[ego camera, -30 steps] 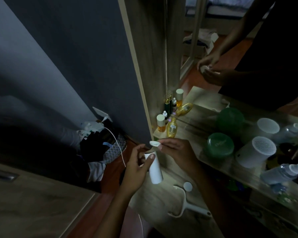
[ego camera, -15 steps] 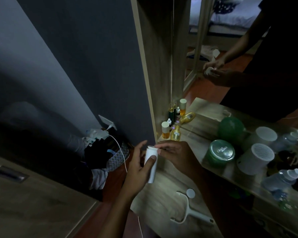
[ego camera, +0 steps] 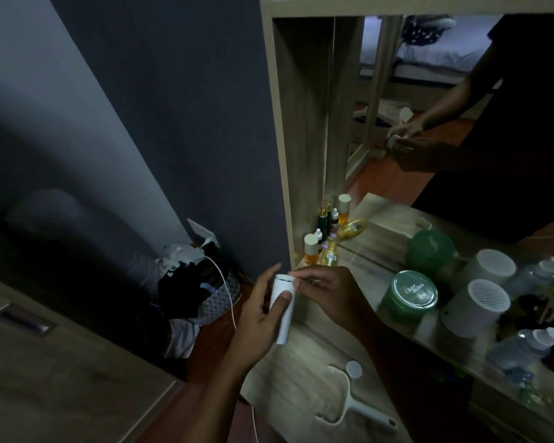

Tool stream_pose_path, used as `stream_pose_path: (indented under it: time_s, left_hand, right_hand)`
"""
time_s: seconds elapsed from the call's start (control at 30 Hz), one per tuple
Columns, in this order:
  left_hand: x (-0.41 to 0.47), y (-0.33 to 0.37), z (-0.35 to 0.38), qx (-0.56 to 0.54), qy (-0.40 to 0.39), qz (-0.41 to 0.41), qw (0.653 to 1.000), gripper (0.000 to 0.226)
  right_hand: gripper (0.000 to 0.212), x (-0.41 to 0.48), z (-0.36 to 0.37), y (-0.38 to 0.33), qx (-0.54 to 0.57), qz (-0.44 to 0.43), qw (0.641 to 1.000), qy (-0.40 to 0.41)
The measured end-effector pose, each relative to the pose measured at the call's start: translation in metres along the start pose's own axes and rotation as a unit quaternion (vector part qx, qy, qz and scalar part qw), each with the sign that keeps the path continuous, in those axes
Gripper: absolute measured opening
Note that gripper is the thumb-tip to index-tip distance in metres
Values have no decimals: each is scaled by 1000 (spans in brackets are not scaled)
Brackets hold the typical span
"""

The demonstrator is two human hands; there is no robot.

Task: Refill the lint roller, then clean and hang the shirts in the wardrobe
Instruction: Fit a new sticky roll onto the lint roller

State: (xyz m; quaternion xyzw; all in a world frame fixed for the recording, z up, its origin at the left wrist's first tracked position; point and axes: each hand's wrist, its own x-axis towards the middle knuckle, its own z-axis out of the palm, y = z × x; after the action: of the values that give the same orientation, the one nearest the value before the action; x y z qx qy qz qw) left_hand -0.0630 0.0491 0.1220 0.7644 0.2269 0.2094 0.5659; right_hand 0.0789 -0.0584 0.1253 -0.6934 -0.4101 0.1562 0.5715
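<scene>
the left hand (ego camera: 263, 311) grips the white refill roll (ego camera: 283, 310) near upright above the worktop (ego camera: 304, 356), the right hand (ego camera: 330, 289) pinching its top rim, while the bare lint roller handle (ego camera: 349, 407) lies flat below them, nearer the right hand.

Dim room; grey wall (ego camera: 179, 100); mirrored wooden dresser (ego camera: 304, 129)

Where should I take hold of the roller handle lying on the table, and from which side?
Grip the straight shaft of the handle, coming from above on the right. It lies flat on the table, shaft toward the right with bare wood around it; the thin bent arm would give a poorer hold.
</scene>
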Motion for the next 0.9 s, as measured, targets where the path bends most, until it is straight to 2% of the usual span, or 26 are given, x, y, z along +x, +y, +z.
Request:
stream_pose_path:
  time_s: [0.23,0.67,0.9]
  left_hand:
    - [-1,0,-3,1,-1,-5,1000,39]
    - [3,-6,-2,-14,-27,-37,999,37]
    - [6,-11,1,-15,-21,-37,999,41]
  right_hand:
    - [20,2,5,0,-4,-1,1000,13]
    - [15,2,7,2,45,99,994,24]
    - [14,2,10,3,22,72,996,46]
